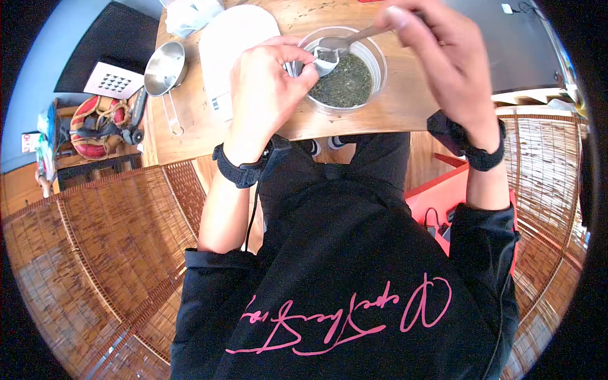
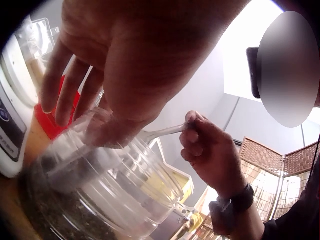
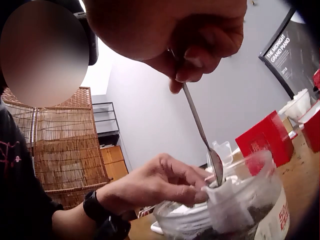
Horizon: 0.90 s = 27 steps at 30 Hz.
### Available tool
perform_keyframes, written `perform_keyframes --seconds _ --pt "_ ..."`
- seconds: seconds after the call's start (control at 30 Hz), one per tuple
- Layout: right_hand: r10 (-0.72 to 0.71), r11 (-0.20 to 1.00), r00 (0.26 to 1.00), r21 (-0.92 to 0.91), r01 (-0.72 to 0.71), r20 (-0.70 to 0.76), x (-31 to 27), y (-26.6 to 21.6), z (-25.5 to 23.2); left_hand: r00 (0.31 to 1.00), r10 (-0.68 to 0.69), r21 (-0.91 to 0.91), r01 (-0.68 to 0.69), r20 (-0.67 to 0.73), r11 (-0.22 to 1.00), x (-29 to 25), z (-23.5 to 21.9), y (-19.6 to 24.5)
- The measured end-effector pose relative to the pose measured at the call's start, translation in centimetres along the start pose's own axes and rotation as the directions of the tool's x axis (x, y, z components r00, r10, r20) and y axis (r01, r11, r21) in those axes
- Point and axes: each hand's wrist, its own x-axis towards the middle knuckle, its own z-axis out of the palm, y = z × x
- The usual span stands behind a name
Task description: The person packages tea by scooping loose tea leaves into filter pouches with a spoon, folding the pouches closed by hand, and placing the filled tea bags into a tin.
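In the head view, pinches the rim of a small white bag (image 1: 325, 66) between thumb and forefinger of the left hand (image 1: 267, 79). Holds it over the dark green flakes (image 1: 347, 85) in a round clear tub (image 1: 382, 66), within the rim. Grips the handle of a metal spoon (image 1: 365, 33) in the right hand (image 1: 446, 54), fingers curled, with the bowl at the bag's mouth. Works at a wooden table (image 1: 408, 104) (with a metal pan (image 1: 166, 71) lying off to the left, past a white scale (image 1: 237, 31)). Wears a black strap (image 1: 244, 169) on each wrist.

In the left wrist view, reaches over the tub with the left hand, thumb bent down at the rim, other fingers hanging spread. Hard to make out the bag here, blurred behind the clear wall. Beyond the tub, holds the spoon near its handle end in the right hand.

In the right wrist view, slants the spoon down from the curled right fingers, bowl tip in the bag's mouth. Pinches the bag's edge opposite with the left hand, inside the tub. Behind, on the table, a red box (image 3: 265, 140).
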Motion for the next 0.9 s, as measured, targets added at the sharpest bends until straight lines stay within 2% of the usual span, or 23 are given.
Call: perform_keyframes --seconds 0.1,0.13,0.17,0.23,0.27,0.37,0.4,0.43,0.5,0.53,0.6,0.63,0.7,0.77,0.83,0.9 --pt "0.062 0.994 0.995 0.087 -0.069 0.073 0.1 -1.4 0.4 0.995 0.097 0.062 -0.095 -0.039 0.994 0.1 0.2 -0.3" --pt "0.118 0.992 0.986 0.026 -0.122 0.121 0.2 -1.4 -0.3 0.995 0.095 0.062 -0.093 -0.042 0.994 0.1 0.2 -0.2" --pt "0.116 0.992 0.985 0.03 -0.12 0.125 0.4 -1.6 -0.4 0.998 0.062 0.032 -0.061 -0.033 0.998 0.0 0.1 0.0" --pt "0.215 0.972 0.977 0.101 -0.212 -0.01 0.5 -2.1 -0.3 0.999 0.027 0.006 -0.027 -0.022 1.0 -0.1 -0.1 0.0" --pt "0.173 0.979 0.983 0.099 -0.179 0.064 0.2 -1.6 -0.1 0.999 0.029 0.018 -0.028 -0.024 0.999 -0.1 0.0 -0.1" --pt "0.114 0.99 0.986 0.067 -0.123 0.12 0.2 -1.7 0.0 0.996 0.076 0.034 -0.075 -0.043 0.997 0.1 0.3 -0.2" --pt "0.085 0.996 0.996 0.007 -0.085 0.007 0.0 -1.6 0.6 0.993 0.108 0.051 -0.105 -0.056 0.993 0.1 0.3 -0.2" --pt "0.08 0.997 0.997 0.008 -0.08 0.012 0.0 -1.5 0.7 0.993 0.105 0.051 -0.101 -0.061 0.994 0.0 0.2 -0.1" --pt "0.058 0.996 0.991 -0.06 -0.065 -0.118 0.0 -1.3 1.0 1.0 0.016 0.022 -0.015 -0.023 1.0 -0.1 -0.2 0.5" --pt "0.058 0.996 0.991 -0.062 -0.065 -0.117 0.0 -1.2 0.9 1.0 0.016 0.021 -0.015 -0.023 1.0 -0.1 -0.1 0.3" --pt "0.092 0.995 0.981 -0.055 -0.084 0.17 -0.1 -0.9 0.4 0.994 0.093 0.073 -0.089 -0.05 0.993 0.1 0.2 -0.1" --pt "0.088 0.995 0.981 -0.057 -0.08 0.173 -0.1 -0.8 0.2 0.994 0.092 0.071 -0.088 -0.055 0.994 0.1 0.2 0.0" --pt "0.084 0.996 0.996 0.012 -0.084 0.011 -0.2 -0.7 0.0 1.0 0.017 0.014 -0.017 -0.018 1.0 -0.1 -0.1 0.4" --pt "0.072 0.997 0.997 0.012 -0.072 0.014 -0.2 -0.6 0.2 1.0 0.014 0.028 -0.013 -0.016 1.0 -0.1 -0.1 0.4" --pt "-0.017 0.998 0.988 -0.058 0.026 0.156 -0.3 -0.4 0.6 1.0 0.017 0.034 -0.017 -0.011 0.999 0.0 0.0 0.4" --pt "-0.035 0.999 0.992 -0.022 0.038 0.122 -0.3 -0.3 0.6 1.0 0.015 0.021 -0.015 -0.007 1.0 0.0 0.0 0.2"
